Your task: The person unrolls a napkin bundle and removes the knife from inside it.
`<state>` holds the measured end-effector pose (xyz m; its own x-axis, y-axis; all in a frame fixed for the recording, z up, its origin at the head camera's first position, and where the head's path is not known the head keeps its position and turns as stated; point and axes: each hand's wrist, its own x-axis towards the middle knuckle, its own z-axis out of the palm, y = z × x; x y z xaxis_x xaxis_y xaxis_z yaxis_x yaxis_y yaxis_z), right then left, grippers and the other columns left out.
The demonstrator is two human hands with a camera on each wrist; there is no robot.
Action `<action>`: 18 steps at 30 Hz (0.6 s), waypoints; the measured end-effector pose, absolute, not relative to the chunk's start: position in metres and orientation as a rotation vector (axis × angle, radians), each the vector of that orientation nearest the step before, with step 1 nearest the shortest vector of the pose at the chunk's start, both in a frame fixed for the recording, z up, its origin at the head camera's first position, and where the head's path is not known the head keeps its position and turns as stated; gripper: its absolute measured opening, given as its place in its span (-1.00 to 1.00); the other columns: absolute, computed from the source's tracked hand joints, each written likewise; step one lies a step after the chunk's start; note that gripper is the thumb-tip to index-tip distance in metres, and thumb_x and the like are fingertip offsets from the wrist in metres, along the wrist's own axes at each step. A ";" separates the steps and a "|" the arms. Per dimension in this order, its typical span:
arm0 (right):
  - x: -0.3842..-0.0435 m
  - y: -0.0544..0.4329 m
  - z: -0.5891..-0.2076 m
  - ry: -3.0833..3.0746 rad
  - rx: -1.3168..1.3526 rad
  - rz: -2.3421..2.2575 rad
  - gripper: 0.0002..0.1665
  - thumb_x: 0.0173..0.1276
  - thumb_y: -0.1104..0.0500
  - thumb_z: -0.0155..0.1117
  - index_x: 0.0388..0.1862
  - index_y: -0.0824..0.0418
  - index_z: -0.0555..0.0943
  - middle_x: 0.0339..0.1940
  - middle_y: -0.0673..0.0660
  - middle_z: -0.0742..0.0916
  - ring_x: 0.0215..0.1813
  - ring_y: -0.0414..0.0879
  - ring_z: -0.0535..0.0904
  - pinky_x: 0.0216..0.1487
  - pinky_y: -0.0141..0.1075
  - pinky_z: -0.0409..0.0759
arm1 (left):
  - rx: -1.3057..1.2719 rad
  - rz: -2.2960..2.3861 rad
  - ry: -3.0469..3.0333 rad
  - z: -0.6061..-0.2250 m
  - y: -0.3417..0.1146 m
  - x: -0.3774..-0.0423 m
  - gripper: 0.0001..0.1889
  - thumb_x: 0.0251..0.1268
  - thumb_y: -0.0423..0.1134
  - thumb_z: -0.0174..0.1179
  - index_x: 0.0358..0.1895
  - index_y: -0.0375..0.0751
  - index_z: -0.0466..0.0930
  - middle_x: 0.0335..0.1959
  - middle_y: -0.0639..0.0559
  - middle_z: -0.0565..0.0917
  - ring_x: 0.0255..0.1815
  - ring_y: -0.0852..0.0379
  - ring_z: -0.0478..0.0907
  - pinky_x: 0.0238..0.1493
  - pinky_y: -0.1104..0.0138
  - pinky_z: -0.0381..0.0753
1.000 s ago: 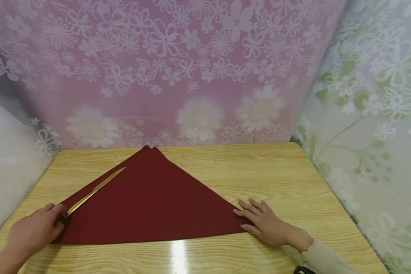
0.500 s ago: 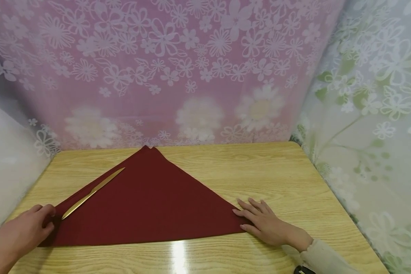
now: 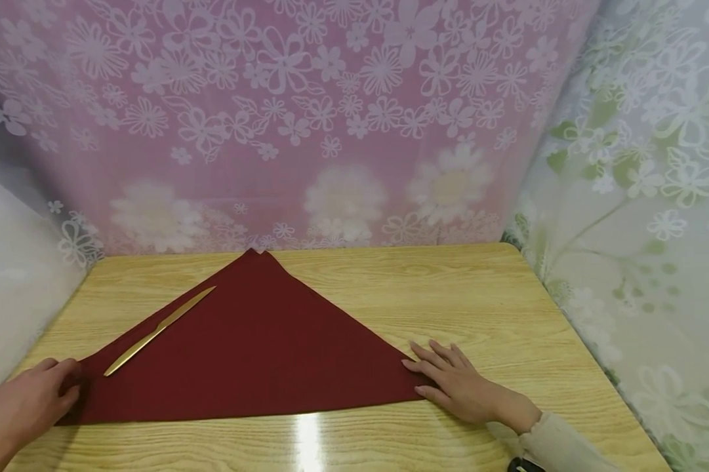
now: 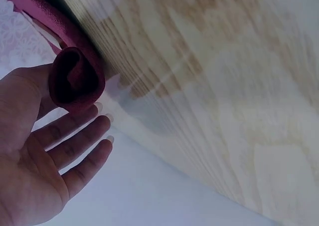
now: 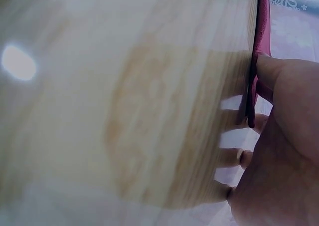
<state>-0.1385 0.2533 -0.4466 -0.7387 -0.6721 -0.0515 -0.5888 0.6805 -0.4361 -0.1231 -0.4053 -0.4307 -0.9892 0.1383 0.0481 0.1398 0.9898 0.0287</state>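
A dark red cloth napkin (image 3: 254, 354), folded into a triangle, lies on the wooden table with its point toward the far edge. On its left side rests a gold table knife (image 3: 159, 331), slanted along the fold. My left hand (image 3: 26, 403) holds the napkin's left corner between thumb and forefinger. Seen from the left wrist, that corner of the napkin (image 4: 77, 81) curls into a hollow roll, and the other fingers stretch out below it. With fingers spread, my right hand (image 3: 463, 387) rests on the right corner; its thumb lies at the napkin's near edge (image 5: 261, 31).
The light wood table (image 3: 354, 446) ends at a pink flowered curtain (image 3: 342, 131) behind. A white and green flowered sheet (image 3: 643, 229) hangs along the right side. A black object (image 3: 522, 465) shows partly at the bottom edge, near the right sleeve.
My left hand has moved left, away from the knife's handle end, and the napkin's left corner now reaches further left. The right hand stays in place.
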 end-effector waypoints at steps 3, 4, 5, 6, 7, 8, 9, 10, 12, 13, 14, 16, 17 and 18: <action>-0.138 0.254 -0.447 2.688 -1.010 -0.582 -0.43 0.56 -0.06 -0.12 0.47 0.07 0.28 0.52 0.20 0.15 0.48 0.32 -0.08 0.26 0.40 -0.18 | -0.223 -0.076 -3.118 -0.430 -0.408 -0.124 -0.86 0.06 -0.44 0.27 -0.38 -0.27 0.47 -0.52 -0.06 0.39 -0.60 0.06 0.38 -0.56 0.16 0.39; -0.138 0.254 -0.448 2.688 -1.007 -0.581 -0.43 0.56 -0.06 -0.12 0.47 0.07 0.28 0.52 0.20 0.15 0.48 0.32 -0.08 0.25 0.40 -0.18 | -0.224 -0.084 -3.129 -0.429 -0.409 -0.125 -0.86 0.07 -0.44 0.26 -0.38 -0.26 0.46 -0.51 -0.06 0.39 -0.60 0.06 0.38 -0.56 0.16 0.39; -0.138 0.254 -0.448 2.686 -1.003 -0.582 -0.43 0.56 -0.06 -0.12 0.47 0.07 0.27 0.52 0.20 0.14 0.48 0.32 -0.08 0.25 0.41 -0.18 | -0.223 -0.086 -3.137 -0.429 -0.410 -0.125 -0.86 0.08 -0.44 0.26 -0.39 -0.25 0.47 -0.51 -0.05 0.39 -0.59 0.05 0.38 -0.55 0.15 0.40; -0.138 0.254 -0.448 2.684 -1.000 -0.582 -0.43 0.56 -0.06 -0.12 0.47 0.06 0.27 0.52 0.20 0.14 0.48 0.32 -0.08 0.25 0.41 -0.18 | -0.220 -0.089 -3.151 -0.429 -0.410 -0.126 -0.87 0.08 -0.44 0.26 -0.39 -0.26 0.47 -0.51 -0.06 0.39 -0.58 0.04 0.39 -0.55 0.14 0.41; -0.138 0.254 -0.448 2.682 -0.998 -0.580 -0.43 0.56 -0.06 -0.12 0.47 0.06 0.27 0.53 0.20 0.14 0.48 0.32 -0.09 0.25 0.41 -0.18 | -0.213 -0.091 -3.168 -0.429 -0.411 -0.126 -0.87 0.09 -0.45 0.26 -0.38 -0.27 0.47 -0.50 -0.07 0.40 -0.57 0.02 0.40 -0.54 0.13 0.43; -0.138 0.255 -0.448 2.681 -0.995 -0.581 -0.43 0.56 -0.06 -0.12 0.47 0.06 0.27 0.53 0.20 0.14 0.48 0.32 -0.09 0.25 0.41 -0.19 | -0.211 -0.094 -3.173 -0.430 -0.412 -0.126 -0.87 0.09 -0.45 0.26 -0.38 -0.28 0.48 -0.49 -0.09 0.41 -0.56 -0.01 0.42 -0.53 0.11 0.44; -0.138 0.255 -0.448 2.682 -0.994 -0.583 -0.43 0.56 -0.06 -0.12 0.47 0.06 0.27 0.53 0.19 0.14 0.48 0.32 -0.08 0.25 0.41 -0.19 | -0.214 -0.099 -3.162 -0.430 -0.413 -0.126 -0.87 0.09 -0.45 0.27 -0.39 -0.27 0.48 -0.49 -0.10 0.42 -0.55 -0.03 0.44 -0.52 0.09 0.46; -0.138 0.255 -0.448 2.684 -0.995 -0.585 -0.43 0.56 -0.06 -0.12 0.47 0.06 0.27 0.52 0.20 0.14 0.48 0.32 -0.08 0.26 0.40 -0.18 | -0.228 -0.099 -3.143 -0.432 -0.413 -0.125 -0.87 0.08 -0.46 0.28 -0.38 -0.28 0.49 -0.47 -0.11 0.43 -0.54 -0.06 0.46 -0.50 0.07 0.47; -0.139 0.255 -0.448 2.687 -0.996 -0.583 -0.44 0.56 -0.05 -0.12 0.47 0.05 0.28 0.52 0.19 0.15 0.48 0.32 -0.08 0.26 0.40 -0.18 | -0.237 -0.076 -3.090 -0.434 -0.414 -0.123 -0.87 0.05 -0.45 0.30 -0.37 -0.28 0.52 -0.45 -0.15 0.46 -0.50 -0.12 0.50 -0.48 0.01 0.49; -0.139 0.255 -0.448 2.690 -0.997 -0.582 -0.44 0.56 -0.05 -0.12 0.46 0.05 0.28 0.52 0.19 0.15 0.48 0.31 -0.08 0.26 0.40 -0.18 | -0.242 -0.060 -3.053 -0.436 -0.415 -0.121 -0.86 0.03 -0.46 0.31 -0.36 -0.26 0.53 -0.44 -0.15 0.47 -0.48 -0.15 0.51 -0.48 -0.03 0.48; -0.139 0.255 -0.448 2.691 -0.997 -0.581 -0.44 0.56 -0.05 -0.12 0.46 0.05 0.28 0.52 0.19 0.15 0.48 0.31 -0.08 0.26 0.40 -0.18 | -0.251 -0.045 -3.010 -0.437 -0.415 -0.120 -0.84 0.00 -0.47 0.31 -0.36 -0.24 0.53 -0.43 -0.15 0.49 -0.46 -0.17 0.53 -0.49 -0.06 0.48; -0.140 0.254 -0.448 2.688 -0.997 -0.574 -0.44 0.56 -0.06 -0.12 0.47 0.05 0.28 0.53 0.18 0.15 0.48 0.31 -0.08 0.26 0.40 -0.18 | -0.247 0.004 -2.955 -0.440 -0.415 -0.117 -0.81 -0.03 -0.47 0.34 -0.34 -0.21 0.55 -0.41 -0.16 0.50 -0.42 -0.21 0.53 -0.50 -0.11 0.46; -0.140 0.254 -0.448 2.686 -0.996 -0.569 -0.44 0.56 -0.07 -0.13 0.47 0.04 0.27 0.53 0.18 0.14 0.49 0.30 -0.08 0.26 0.40 -0.18 | -0.234 0.028 -2.944 -0.441 -0.415 -0.115 -0.79 -0.05 -0.47 0.34 -0.34 -0.20 0.55 -0.41 -0.16 0.49 -0.42 -0.22 0.52 -0.52 -0.12 0.44; -0.140 0.254 -0.448 2.684 -0.995 -0.567 -0.43 0.56 -0.07 -0.13 0.47 0.04 0.27 0.53 0.18 0.14 0.49 0.30 -0.08 0.26 0.40 -0.18 | -0.225 0.053 -2.933 -0.442 -0.414 -0.115 -0.78 -0.06 -0.47 0.35 -0.33 -0.19 0.55 -0.41 -0.15 0.47 -0.42 -0.21 0.50 -0.54 -0.12 0.43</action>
